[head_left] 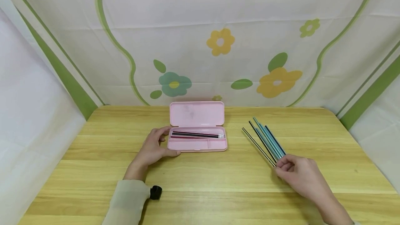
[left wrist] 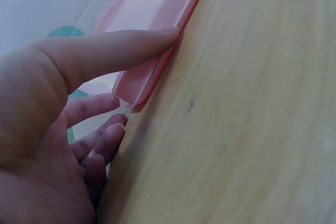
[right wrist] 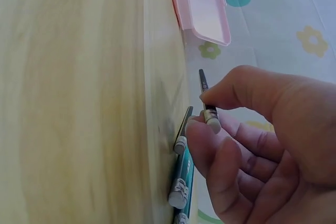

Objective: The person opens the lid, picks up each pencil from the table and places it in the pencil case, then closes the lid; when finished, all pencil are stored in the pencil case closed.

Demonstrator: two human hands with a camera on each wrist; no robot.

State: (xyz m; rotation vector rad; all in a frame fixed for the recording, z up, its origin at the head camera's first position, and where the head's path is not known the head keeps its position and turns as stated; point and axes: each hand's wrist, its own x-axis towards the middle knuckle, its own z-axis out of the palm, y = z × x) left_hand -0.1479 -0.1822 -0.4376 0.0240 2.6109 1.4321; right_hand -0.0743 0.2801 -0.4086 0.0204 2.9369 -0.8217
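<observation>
A pink pencil case (head_left: 188, 144) lies on the table with its lid (head_left: 197, 113) folded back. Several dark and red pencils (head_left: 195, 134) are in its rear compartment; the front compartments hold nothing. My left hand (head_left: 153, 148) grips the case's left end, thumb along the front wall and index finger at the rear corner. Off to the right, my right hand (head_left: 301, 174) pinches a dark pencil (right wrist: 205, 85) near its white eraser end between thumb and index finger. Beside that pencil lie several teal and dark pencils (head_left: 269, 138), their eraser ends partly hidden by the hand.
The wooden table (head_left: 200, 183) meets a white cloth backdrop (head_left: 193, 44) with printed flowers right behind the case. More white cloth hangs at both sides. A small black object (head_left: 156, 192) sits at the left sleeve's cuff.
</observation>
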